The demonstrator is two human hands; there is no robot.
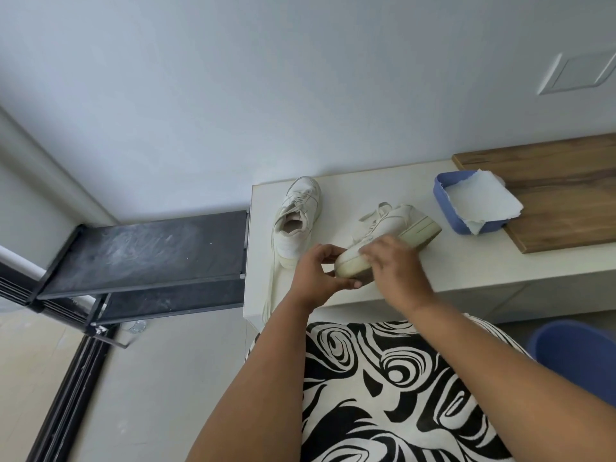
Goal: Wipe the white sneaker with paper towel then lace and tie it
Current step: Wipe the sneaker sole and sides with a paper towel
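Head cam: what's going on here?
A person is working on a white sneaker tipped on its side on a white counter. The left hand grips its toe end, and the right hand presses against the sole edge; whether there is paper under that hand cannot be seen. A second sneaker stands upright beside it, its lace hanging over the counter edge. Paper towels sit in a blue tray to the right.
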